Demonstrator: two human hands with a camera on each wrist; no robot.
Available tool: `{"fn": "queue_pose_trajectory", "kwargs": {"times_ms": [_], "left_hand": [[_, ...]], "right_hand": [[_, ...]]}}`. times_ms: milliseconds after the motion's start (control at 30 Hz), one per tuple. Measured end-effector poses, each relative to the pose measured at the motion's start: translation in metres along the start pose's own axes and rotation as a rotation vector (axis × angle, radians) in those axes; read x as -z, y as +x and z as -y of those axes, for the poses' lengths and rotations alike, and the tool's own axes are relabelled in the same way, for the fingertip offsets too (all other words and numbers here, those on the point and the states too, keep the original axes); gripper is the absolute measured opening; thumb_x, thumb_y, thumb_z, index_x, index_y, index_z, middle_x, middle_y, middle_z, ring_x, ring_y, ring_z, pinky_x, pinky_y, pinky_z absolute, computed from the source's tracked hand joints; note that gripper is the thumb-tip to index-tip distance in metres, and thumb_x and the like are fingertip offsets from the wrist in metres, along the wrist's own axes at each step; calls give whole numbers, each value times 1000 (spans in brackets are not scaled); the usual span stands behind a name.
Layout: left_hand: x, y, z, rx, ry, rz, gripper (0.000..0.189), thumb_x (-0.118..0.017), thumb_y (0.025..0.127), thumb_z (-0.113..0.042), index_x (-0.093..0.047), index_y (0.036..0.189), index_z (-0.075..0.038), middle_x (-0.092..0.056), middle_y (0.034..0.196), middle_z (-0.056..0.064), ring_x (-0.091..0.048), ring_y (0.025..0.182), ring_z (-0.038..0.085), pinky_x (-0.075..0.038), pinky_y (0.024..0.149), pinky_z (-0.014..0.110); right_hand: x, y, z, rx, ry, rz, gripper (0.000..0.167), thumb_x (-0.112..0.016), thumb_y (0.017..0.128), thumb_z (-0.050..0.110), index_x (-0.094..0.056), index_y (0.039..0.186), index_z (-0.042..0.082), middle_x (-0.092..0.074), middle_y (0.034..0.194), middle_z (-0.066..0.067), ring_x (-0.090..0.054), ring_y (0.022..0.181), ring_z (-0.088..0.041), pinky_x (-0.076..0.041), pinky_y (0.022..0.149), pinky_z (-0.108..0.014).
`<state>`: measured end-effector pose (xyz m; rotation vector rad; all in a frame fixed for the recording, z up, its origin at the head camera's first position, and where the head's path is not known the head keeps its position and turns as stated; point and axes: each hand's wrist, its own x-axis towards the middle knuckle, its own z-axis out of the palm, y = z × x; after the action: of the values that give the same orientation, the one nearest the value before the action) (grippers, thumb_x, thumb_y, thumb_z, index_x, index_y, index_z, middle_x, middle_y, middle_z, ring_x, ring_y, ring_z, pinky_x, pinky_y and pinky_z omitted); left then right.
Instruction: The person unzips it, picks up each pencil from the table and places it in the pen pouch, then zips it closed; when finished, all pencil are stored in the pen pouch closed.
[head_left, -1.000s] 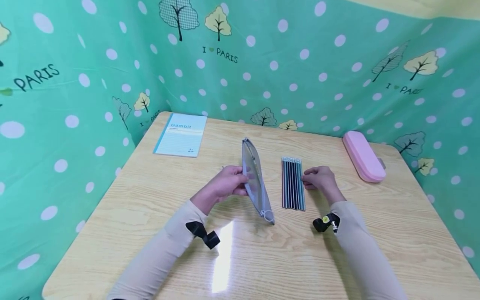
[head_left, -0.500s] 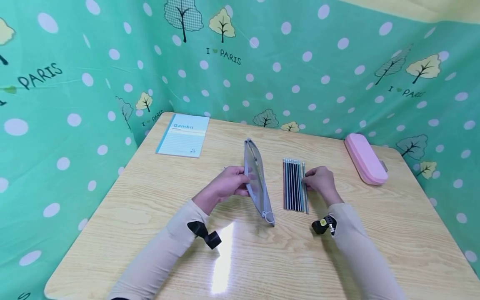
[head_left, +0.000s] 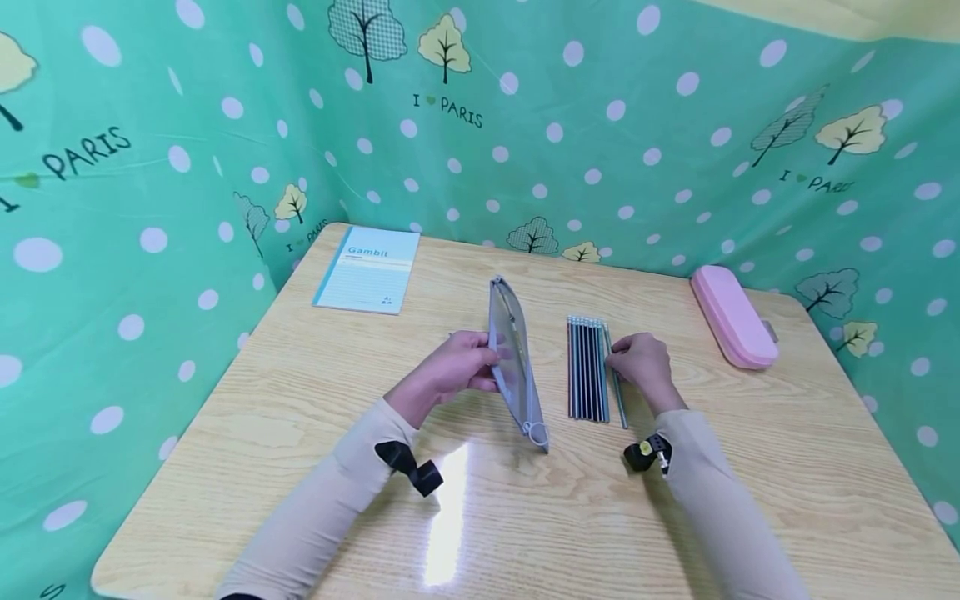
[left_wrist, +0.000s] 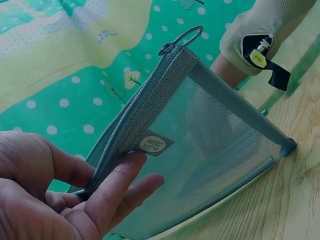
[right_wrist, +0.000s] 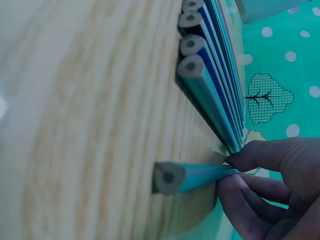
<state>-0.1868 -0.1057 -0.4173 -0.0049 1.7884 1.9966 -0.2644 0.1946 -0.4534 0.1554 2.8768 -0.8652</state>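
My left hand (head_left: 459, 363) grips a grey mesh zipper pouch (left_wrist: 215, 135) by its zipper side, holding it upright on edge. A small label (left_wrist: 154, 143) and a ring-shaped pull (left_wrist: 187, 36) show on the pouch in the left wrist view. To its right, my right hand (head_left: 641, 362) pinches one teal pencil (right_wrist: 200, 176) between thumb and fingers. That pencil lies slightly angled, its unsharpened end apart from the row of pencils (head_left: 587, 371). The row lies side by side on the table, between the pouch and my right hand.
A notebook (head_left: 367, 271) marked "Gambit" lies at the back left of the wooden table (head_left: 300, 417). At the back right sits a pink pencil case (head_left: 733, 317). A green dotted cloth (head_left: 450, 150) hangs behind and beside the table.
My right hand has drawn one pencil away from the right side of the row, and its near end has swung right. My left hand and the pouch stay nearly still.
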Motion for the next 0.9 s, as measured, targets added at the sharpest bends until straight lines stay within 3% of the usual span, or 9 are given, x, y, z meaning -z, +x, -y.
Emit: {"fn": "queue_pose_trajectory", "kwargs": {"times_ms": [200,367,567,700,800,900], "left_hand": [[1,0,2,0,3,0,47,-45,103,3,-42,149,12,-57,138,35,-69,112,45,-65,74,26],[0,-1,0,8,10,15,46,-47,103,2,-44,148,11,-58,137,35,-69,111,43,-65,73,25],[1,0,-4,10,24,1,42,-48,104,1,-49,144,11,-61,133,34,-72,106,40,-65,71,23],[2,1,-3,19,14,2,45,-48,104,1,-46,148,10,-61,134,34,-71,107,40,-65,72,24],[2,1,-2,16,13,4,47,-48,103,2,-44,149,9,-60,135,34,-71,108,41,-65,72,24],[2,0,-3,12,19,4,46,-47,103,2,-45,148,11,-60,135,34,-71,109,42,-65,71,24]], "right_hand": [[1,1,-2,47,-14,22,31,-68,88,5,-71,114,-12,-74,99,-25,-65,61,-11,-55,56,-21],[11,-2,-5,18,65,112,35,-65,92,6,-67,121,-14,-73,105,-26,-68,65,-10,-63,63,-25],[26,-6,5,21,309,217,44,-61,99,6,-55,135,-18,-71,108,-23,-69,74,-9,-66,72,-30],[29,-10,12,21,513,311,50,-60,101,4,-45,142,-21,-73,97,-8,-68,78,-5,-66,75,-27],[27,-13,16,11,612,369,53,-59,102,3,-40,145,-20,-71,90,3,-69,80,-3,-64,75,-22],[24,-17,22,11,663,403,53,-58,102,2,-38,147,-19,-67,90,4,-68,80,-4,-63,76,-20]]}}
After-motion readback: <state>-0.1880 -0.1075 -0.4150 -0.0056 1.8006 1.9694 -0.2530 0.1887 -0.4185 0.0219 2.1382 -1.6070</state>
